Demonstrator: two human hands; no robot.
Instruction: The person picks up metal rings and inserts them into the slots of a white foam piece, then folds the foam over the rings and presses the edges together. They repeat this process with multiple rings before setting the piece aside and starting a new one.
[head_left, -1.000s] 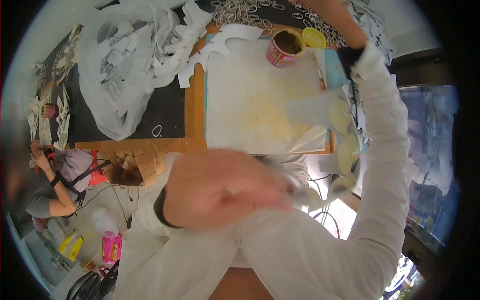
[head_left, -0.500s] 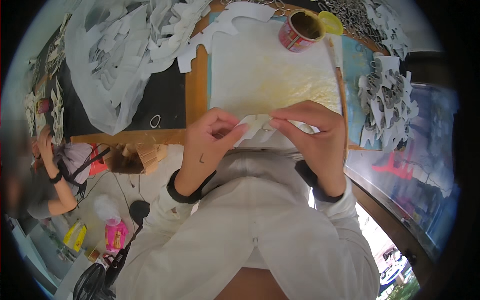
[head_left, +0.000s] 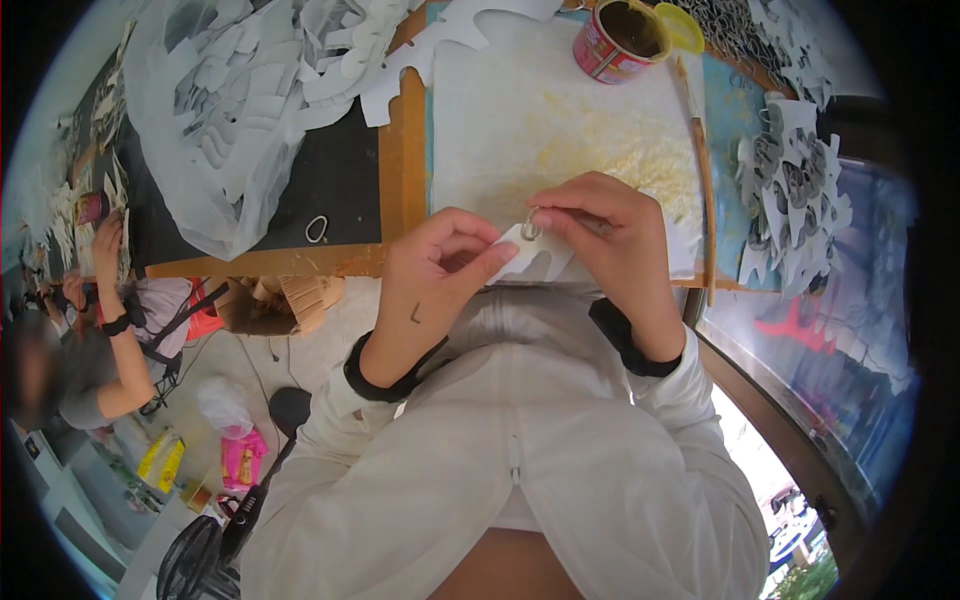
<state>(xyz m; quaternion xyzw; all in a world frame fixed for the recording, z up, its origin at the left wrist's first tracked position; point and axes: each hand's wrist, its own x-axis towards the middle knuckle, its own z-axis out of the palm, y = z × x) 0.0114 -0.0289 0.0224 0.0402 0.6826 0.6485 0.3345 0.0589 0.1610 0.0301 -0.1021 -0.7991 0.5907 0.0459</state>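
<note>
My left hand point(head_left: 425, 285) pinches a small white cut-out piece point(head_left: 535, 262) with a notched lower edge between thumb and fingers. Against the top of that piece stands a metal ring point(head_left: 530, 228), its far side gripped by the thumb and index finger of my right hand point(head_left: 620, 250). Whether the ring passes through the piece is too small to tell. Both hands are just above the near edge of a white sheet point(head_left: 490, 120) with yellowish stains.
An open red can point(head_left: 612, 45) has a yellow lid point(head_left: 682, 28) beside it. A long brush point(head_left: 702, 180) lies along the sheet's right side. White pieces with rings point(head_left: 795, 200) are heaped right. A plastic bag point(head_left: 225, 160) and loose ring point(head_left: 317, 229) lie left, near a co-worker's arm point(head_left: 125, 350).
My right fingers have moved slightly up and left, and the ring now shows upright at the top of the white piece. The left hand keeps its pinch. The view has shifted a little.
</note>
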